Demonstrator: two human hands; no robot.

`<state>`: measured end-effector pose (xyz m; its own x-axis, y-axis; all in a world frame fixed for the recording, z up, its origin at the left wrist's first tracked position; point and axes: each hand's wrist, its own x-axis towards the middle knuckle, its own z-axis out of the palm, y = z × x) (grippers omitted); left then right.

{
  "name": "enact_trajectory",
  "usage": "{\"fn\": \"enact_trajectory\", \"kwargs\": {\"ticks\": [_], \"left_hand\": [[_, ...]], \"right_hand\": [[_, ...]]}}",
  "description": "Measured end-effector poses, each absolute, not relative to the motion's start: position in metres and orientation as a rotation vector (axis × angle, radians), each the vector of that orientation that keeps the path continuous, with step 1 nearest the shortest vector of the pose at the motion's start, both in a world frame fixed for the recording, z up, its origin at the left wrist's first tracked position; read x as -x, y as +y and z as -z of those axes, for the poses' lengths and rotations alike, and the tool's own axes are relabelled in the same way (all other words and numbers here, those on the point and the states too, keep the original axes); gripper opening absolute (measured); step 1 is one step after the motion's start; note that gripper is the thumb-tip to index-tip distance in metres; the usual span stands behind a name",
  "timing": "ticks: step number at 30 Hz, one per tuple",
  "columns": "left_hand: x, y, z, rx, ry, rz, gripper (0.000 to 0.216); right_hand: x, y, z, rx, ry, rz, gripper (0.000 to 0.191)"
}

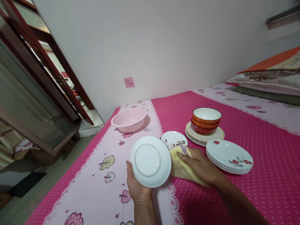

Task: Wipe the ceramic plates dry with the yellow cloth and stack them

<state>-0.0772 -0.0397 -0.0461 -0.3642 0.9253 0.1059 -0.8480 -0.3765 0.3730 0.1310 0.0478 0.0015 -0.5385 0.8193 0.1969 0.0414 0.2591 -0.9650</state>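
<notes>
A white plate (148, 160) is held up with its underside and foot ring facing me. My left hand (140, 188) grips it from below, thumb at the left rim and the other fingers hidden behind it. In my right hand (197, 162) is a yellow cloth (181, 167), bunched under the fingers, with its near edge by the plate's right rim. Whether cloth and plate touch I cannot tell. Behind them a plate with a brown pattern (172, 137) lies on the bed cover, partly hidden by the held plate and the cloth.
To the right is a stack of oval plates with red flowers (227, 153). Orange bowls (206, 120) are nested on a stack of yellow-rimmed plates (219, 133). A pink basin (130, 120) sits back left near the wall. Folded bedding (269, 78) lies far right on the pink bed cover (175, 109).
</notes>
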Motion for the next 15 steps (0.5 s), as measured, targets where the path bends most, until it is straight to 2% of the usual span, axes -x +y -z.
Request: {"fn": "enact_trajectory", "kwargs": {"ticks": [3,6,10,13,15], "left_hand": [[0.076,-0.038,0.047,-0.362,0.260,-1.928,0.052],[0.072,-0.037,0.044,-0.353,0.285,-1.880,0.050],[0.061,-0.034,0.033,-0.343,0.460,-1.790,0.046],[0.054,-0.030,0.025,-0.377,0.808,-1.834,0.041],[0.052,-0.029,0.019,-0.433,1.170,-1.874,0.045]], "right_hand": [[-0.120,0.044,-0.001,0.633,-1.540,-1.780,0.048],[-0.107,0.037,0.002,0.468,-1.430,-1.915,0.054],[-0.095,0.025,0.001,0.367,-1.327,-1.936,0.060],[-0.095,0.020,-0.003,0.451,-1.308,-1.855,0.053],[-0.097,0.018,-0.005,0.570,-1.445,-1.646,0.043]]}}
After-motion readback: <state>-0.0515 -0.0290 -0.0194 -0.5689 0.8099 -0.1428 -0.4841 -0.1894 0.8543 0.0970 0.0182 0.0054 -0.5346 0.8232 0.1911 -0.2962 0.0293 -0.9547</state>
